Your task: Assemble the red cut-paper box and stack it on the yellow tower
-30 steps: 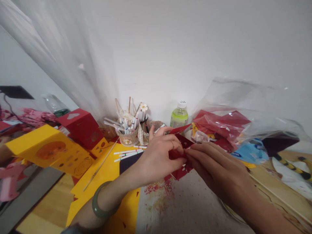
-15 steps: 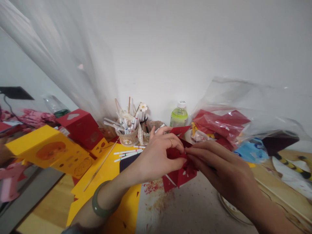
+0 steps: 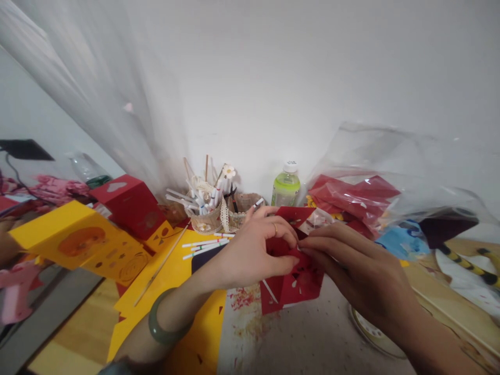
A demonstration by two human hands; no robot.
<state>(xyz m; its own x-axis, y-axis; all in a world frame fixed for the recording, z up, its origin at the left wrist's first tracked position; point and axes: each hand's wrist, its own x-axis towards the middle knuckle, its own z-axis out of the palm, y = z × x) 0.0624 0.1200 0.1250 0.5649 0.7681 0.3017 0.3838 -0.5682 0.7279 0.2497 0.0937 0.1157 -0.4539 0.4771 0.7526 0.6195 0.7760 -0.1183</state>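
In the head view, your left hand (image 3: 250, 250) and right hand (image 3: 363, 276) pinch the folded red paper (image 3: 302, 292) over the grey work surface (image 3: 312, 344); its long axis runs roughly from the bottle (image 3: 286, 188) toward you, lower edge nearest. Red specks (image 3: 244, 299) dot the surface, yellow sheets (image 3: 175, 273) lie left, a pale wall (image 3: 250, 78) behind
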